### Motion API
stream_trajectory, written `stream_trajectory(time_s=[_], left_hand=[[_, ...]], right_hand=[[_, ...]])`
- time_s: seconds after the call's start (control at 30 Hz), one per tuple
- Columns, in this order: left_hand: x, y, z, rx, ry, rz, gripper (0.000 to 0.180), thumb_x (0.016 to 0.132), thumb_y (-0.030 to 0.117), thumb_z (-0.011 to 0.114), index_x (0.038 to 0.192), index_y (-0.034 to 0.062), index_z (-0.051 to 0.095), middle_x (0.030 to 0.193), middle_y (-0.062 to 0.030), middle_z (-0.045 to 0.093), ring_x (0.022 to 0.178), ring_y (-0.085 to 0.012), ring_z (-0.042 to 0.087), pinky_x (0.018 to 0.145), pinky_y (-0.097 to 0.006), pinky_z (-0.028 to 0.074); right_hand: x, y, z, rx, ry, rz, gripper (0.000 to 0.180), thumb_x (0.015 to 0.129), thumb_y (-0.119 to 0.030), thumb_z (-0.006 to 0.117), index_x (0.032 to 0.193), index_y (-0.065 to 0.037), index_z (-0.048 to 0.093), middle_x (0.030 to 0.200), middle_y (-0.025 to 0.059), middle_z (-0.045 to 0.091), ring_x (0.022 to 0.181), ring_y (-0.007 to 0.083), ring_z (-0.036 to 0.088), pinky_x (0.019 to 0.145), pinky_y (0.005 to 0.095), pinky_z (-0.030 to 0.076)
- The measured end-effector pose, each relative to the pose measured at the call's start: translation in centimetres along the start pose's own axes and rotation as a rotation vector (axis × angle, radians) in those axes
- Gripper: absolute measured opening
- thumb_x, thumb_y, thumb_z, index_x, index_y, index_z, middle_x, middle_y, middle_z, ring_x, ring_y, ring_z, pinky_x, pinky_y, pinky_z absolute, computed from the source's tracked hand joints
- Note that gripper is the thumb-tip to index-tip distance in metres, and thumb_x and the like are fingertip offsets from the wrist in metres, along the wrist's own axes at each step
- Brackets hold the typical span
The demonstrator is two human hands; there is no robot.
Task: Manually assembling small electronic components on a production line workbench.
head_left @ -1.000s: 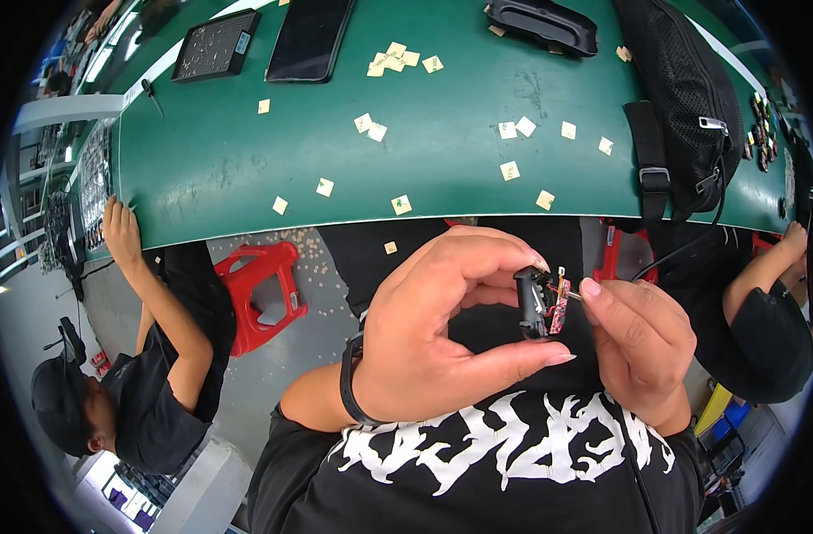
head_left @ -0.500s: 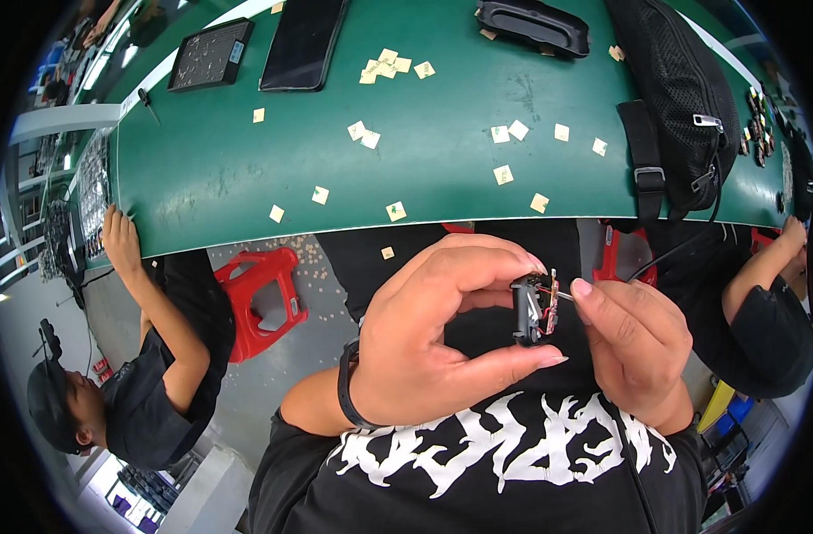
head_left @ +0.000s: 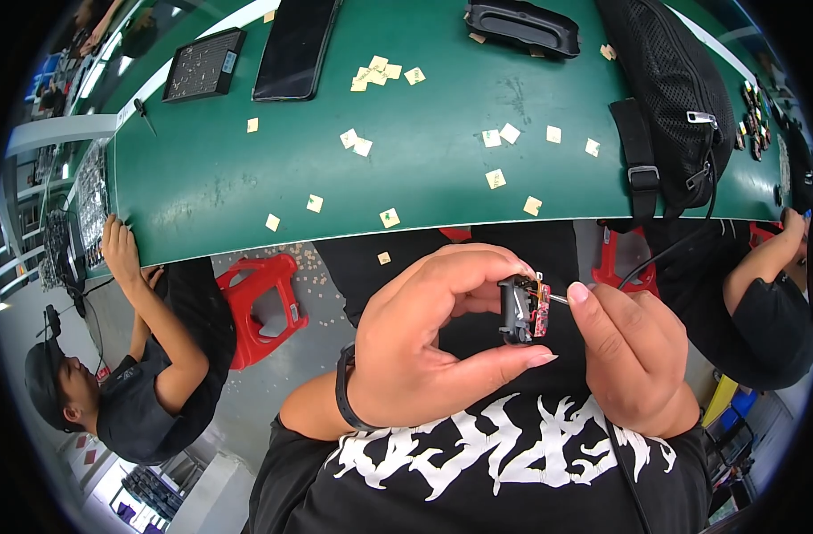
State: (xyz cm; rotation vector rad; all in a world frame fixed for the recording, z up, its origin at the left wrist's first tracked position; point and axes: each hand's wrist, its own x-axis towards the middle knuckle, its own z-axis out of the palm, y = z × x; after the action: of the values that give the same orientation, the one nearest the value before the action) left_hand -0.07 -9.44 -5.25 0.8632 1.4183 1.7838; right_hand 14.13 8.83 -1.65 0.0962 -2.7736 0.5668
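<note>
Between the thumb and fingers of my left hand (head_left: 424,334) is a small black plastic housing (head_left: 515,311), held upright in front of my chest. A little red circuit board (head_left: 542,313) with thin wires stands along its right side. My right hand (head_left: 636,347) pinches a thin metal tool (head_left: 559,299) between thumb and forefinger. The tool's tip points left and meets the upper part of the board or comes very close to it. Most of the tool is hidden by my fingers, so its kind does not show.
The green table (head_left: 424,178) lies beyond my hands, with scattered paper squares (head_left: 495,179), a dark phone-like slab (head_left: 295,49), a parts tray (head_left: 203,67), a black tray (head_left: 524,28) and a black bag (head_left: 669,107). Co-workers sit left and right; a red stool (head_left: 260,307) stands at left.
The housing has turned slightly in my left hand, and more of the board's red face shows. Both hands keep their grips. The table view has shifted a little to the left.
</note>
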Motion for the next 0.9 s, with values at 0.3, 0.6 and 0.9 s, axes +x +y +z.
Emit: stream_trajectory(time_s=[0.3,0.6,0.9], left_hand=[[-0.1,0.2,0.5,-0.110,0.027,-0.113,0.065,0.074,-0.009,0.081,0.129,-0.0051,0.048,0.126,-0.0186,0.058,0.115,-0.0219,0.061,0.096,-0.034,0.052],[0.9,-0.1,2.2,-0.269,0.161,-0.304,0.052,0.079,-0.008,0.076,0.123,-0.0013,0.049,0.122,-0.0149,0.059,0.114,-0.0191,0.059,0.096,-0.033,0.050],[1.5,-1.2,2.8,-0.247,0.237,-0.342,0.035,0.089,-0.007,0.067,0.119,-0.0021,0.051,0.119,-0.0173,0.063,0.104,-0.0167,0.065,0.083,-0.029,0.059]], right_hand=[[0.2,-0.3,-0.4,-0.156,-0.002,-0.086,0.047,0.063,-0.002,0.070,0.109,0.006,0.071,0.092,0.0168,0.066,0.061,0.0176,0.052,0.047,0.0261,0.042],[0.6,-1.4,-0.9,-0.325,-0.073,-0.061,0.041,0.065,-0.001,0.071,0.106,0.006,0.072,0.088,0.0150,0.065,0.060,0.0173,0.050,0.046,0.0248,0.038],[0.1,-1.5,-0.2,-0.397,-0.031,-0.001,0.036,0.071,0.000,0.071,0.106,0.006,0.072,0.082,0.0127,0.064,0.058,0.0165,0.050,0.044,0.0238,0.034]])
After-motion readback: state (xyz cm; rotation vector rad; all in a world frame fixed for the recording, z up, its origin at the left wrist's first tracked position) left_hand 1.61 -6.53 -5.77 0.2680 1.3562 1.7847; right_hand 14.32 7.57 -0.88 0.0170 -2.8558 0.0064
